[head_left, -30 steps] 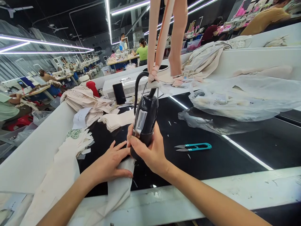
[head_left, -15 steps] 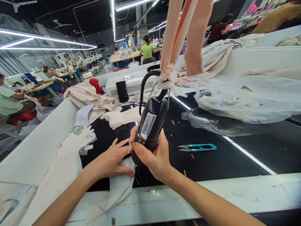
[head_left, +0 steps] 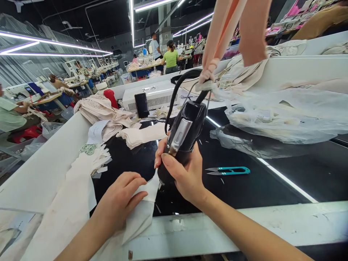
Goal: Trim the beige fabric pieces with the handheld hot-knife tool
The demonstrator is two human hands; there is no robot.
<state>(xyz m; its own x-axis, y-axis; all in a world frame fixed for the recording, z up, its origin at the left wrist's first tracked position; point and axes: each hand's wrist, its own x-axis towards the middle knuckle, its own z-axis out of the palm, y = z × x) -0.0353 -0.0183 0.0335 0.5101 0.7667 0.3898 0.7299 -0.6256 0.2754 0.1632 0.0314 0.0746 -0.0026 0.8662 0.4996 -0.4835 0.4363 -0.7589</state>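
Observation:
My right hand (head_left: 185, 174) is wrapped round a black handheld tool (head_left: 183, 139) with a metal plate on its side. A black cable and a knotted peach fabric strip (head_left: 208, 70) hang from above at the tool's top. Under the tool's lower end lies the tip of a white fabric piece (head_left: 143, 212), which reaches over the table's front edge. On that fabric rests my left hand (head_left: 123, 197), fingers loosely bent and apart, left of the tool and not touching it. Teal thread snips (head_left: 231, 170) lie to the right of the tool.
Stacked cream fabric strips (head_left: 144, 135) and a beige fabric pile (head_left: 104, 110) lie at the left back. A phone (head_left: 141, 105) leans on a white vented box (head_left: 157, 98). Clear plastic bags (head_left: 285, 116) cover the right back. People sit and stand at machines beyond.
My right hand and the tool have moved right and tilted more. My left hand has drawn back toward me and left, away from the tool. The hanging peach strips have swung right.

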